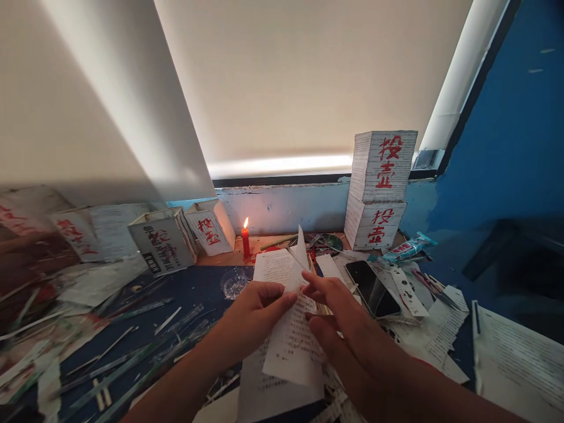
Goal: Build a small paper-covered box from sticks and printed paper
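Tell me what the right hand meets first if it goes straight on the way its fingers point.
Likely the sheet pinched in the left hand, right by the right hand's fingertips. Past it, roughly in line, the candle; depth unclear from one view.

The upper white box (385,167) and the lower white box (374,226) of the stack each read "投壶" in red. The small box (210,230) beside the candle (245,242) bears the same two characters. Black print on the grey box (164,242), lettering on the wrapper (409,247) and lines on the held paper (288,346) are not legible.
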{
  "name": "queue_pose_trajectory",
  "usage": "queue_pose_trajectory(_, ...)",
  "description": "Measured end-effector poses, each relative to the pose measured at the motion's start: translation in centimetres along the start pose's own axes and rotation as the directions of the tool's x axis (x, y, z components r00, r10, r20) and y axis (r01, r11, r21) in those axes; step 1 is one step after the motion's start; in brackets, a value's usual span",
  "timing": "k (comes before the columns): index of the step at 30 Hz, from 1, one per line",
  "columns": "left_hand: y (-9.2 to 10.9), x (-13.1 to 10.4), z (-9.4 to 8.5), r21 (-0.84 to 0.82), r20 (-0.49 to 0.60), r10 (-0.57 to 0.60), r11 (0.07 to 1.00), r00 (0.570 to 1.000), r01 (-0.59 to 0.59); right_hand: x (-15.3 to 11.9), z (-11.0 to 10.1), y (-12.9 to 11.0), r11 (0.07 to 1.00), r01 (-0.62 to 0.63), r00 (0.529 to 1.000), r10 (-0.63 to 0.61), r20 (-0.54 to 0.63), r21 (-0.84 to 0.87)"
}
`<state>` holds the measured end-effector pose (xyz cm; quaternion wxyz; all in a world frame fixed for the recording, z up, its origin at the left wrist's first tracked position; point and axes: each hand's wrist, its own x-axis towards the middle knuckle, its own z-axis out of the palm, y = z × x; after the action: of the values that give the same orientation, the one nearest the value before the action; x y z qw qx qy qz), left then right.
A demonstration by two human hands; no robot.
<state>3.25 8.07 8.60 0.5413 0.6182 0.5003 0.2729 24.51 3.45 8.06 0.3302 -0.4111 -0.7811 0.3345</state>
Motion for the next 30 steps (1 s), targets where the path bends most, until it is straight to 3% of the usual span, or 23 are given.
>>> queue_pose_trajectory(4,-0.6,-0.8,-0.1,0.041,0.003,0.014,0.999,1.0,-0.014,0.8,-1.0,0.5,0.996,0.044,0.972,-0.025,-0.235,0.075)
queue_pose_trajectory(7,-1.3,-1.0,-0.3,0.175,-0.035,0.06,0.983,0.998,-0.053,2.1,-3.0,1.1,0.989,0.081,0.933,-0.032,-0.358,0.122)
queue_pose_trajectory(11,-2.1,-1.0,-0.3,0.364,-0.088,0.154,0.925,0.984,-0.112,5.5,-5.6,1.8,0.989,0.079,0.936,-0.03,-0.352,0.127)
queue_pose_trajectory(14,-2.4,-1.0,-0.1,0.396,-0.11,0.171,0.911,0.979,-0.115,9.7,-6.3,2.4,0.999,0.041,0.962,-0.039,-0.272,0.0)
queue_pose_trajectory(21,-2.8,-1.1,0.2,0.423,-0.138,0.183,0.9,0.974,-0.109,19.8,-3.1,2.6,0.968,0.06,0.98,-0.104,-0.168,-0.243)
queue_pose_trajectory(30,-3.0,-1.0,-0.7,0.409,-0.117,0.126,0.91,0.985,-0.067,27.1,1.6,3.9,0.872,-0.005,0.997,-0.032,-0.068,-0.49)
